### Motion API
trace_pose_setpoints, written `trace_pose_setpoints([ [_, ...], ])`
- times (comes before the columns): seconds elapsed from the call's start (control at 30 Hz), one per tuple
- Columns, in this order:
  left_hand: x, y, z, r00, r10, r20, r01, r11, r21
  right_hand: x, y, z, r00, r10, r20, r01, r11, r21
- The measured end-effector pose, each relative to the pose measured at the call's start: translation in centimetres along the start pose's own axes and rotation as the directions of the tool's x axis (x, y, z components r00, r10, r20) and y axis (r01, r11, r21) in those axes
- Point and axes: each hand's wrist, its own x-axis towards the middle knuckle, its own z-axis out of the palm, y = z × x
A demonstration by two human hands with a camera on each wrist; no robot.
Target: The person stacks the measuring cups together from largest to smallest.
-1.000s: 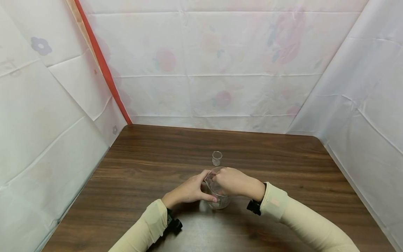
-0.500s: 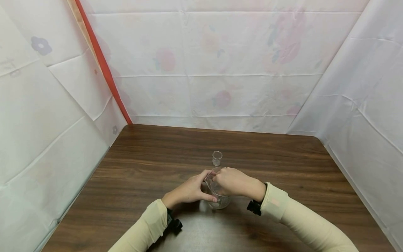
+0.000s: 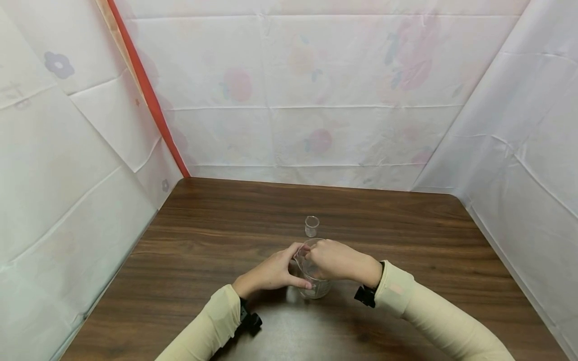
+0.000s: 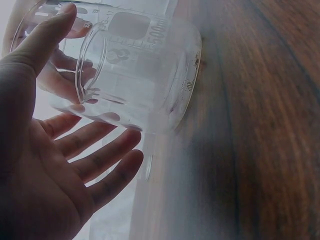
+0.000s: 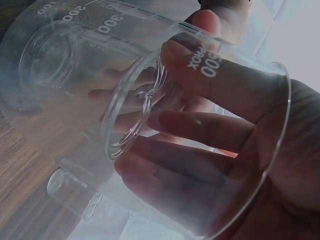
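Note:
A large clear glass beaker with white volume markings stands on the table. Inside it, a smaller glass beaker shows through the wall in both wrist views. My left hand holds the large beaker from the left, thumb on the near side and fingers along the far side. Through the open top reaches my right hand, its thumb and fingertips on opposite sides of the inner beaker's rim. Just beyond the large beaker sits a tiny glass beaker, upright and apart from both hands.
The dark wood-grain table runs back to a pale patterned curtain. Similar white sheets hang along its left and right sides. A red strip slants down to the table's back left corner.

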Motion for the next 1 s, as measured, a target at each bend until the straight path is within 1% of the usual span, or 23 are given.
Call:
trace_pose_setpoints([
  [0.13, 0.0, -0.1, 0.0, 1.000, 0.002, 0.008, -0.002, 1.000, -0.005, -0.1, 0.0, 0.0, 1.000, -0.005, -0.010, 0.005, 1.000, 0.011],
  [0.3, 0.1, -0.2, 0.1, 1.000, 0.002, 0.016, -0.002, 1.000, -0.018, -0.2, 0.0, -0.1, 0.999, -0.022, -0.028, 0.022, 1.000, 0.002],
  [0.57, 0.1, -0.2, 0.0, 1.000, -0.011, 0.018, 0.011, 1.000, -0.023, -0.4, 0.1, -0.4, 1.000, 0.000, -0.019, 0.000, 1.000, 0.005],
  [0.7, 0.2, -0.3, 0.0, 1.000, -0.012, 0.017, 0.013, 1.000, -0.012, -0.5, 0.1, -0.6, 1.000, 0.014, -0.006, -0.013, 0.999, 0.036],
  [1.0, 0.1, -0.2, 0.1, 1.000, -0.021, 0.009, 0.021, 1.000, 0.006, -0.8, 0.3, -1.2, 0.999, 0.034, 0.004, -0.034, 0.988, 0.153],
])
